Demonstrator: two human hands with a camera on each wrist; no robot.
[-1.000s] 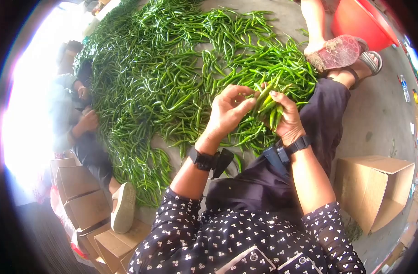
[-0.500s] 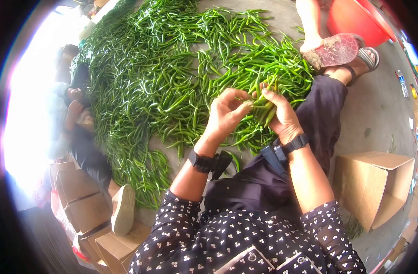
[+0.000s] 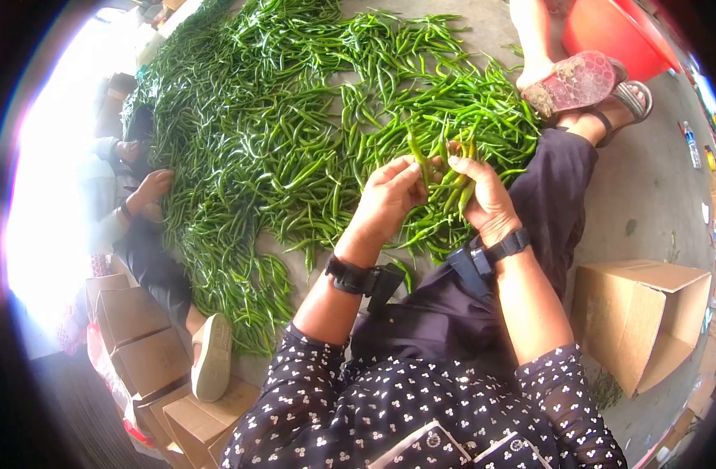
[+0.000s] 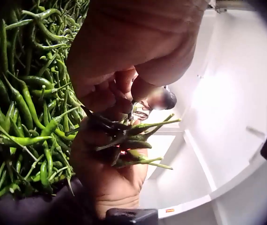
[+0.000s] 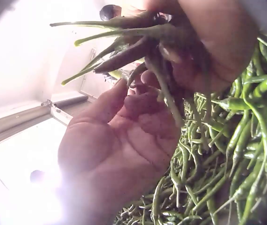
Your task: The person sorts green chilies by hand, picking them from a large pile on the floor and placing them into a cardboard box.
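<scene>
A bunch of green chili peppers (image 3: 457, 191) sits in my right hand (image 3: 489, 202), gripped between thumb and fingers. In the right wrist view their long stems (image 5: 100, 37) stick out past the fingers. Close beside it, my left hand (image 3: 391, 191) pinches a single yellowish-green chili pepper (image 3: 418, 148) that points upward and away. Thumb and fingertips of the left hand meet right by the bunch in the left wrist view. Below both hands spreads a large heap of loose green chili peppers (image 3: 288, 148) on the floor.
A red basin (image 3: 620, 39) stands at the far right, near a sandaled foot (image 3: 573, 86). An open cardboard box (image 3: 620, 320) lies at the right. Another person's hand (image 3: 153, 187) is at the heap's left edge, with more cardboard boxes (image 3: 151, 359) below.
My left fingers have closed on one chili pepper and drawn it slightly left from the bunch. The right hand stays nearly in place. The other person's hand has shifted at the heap's left edge.
</scene>
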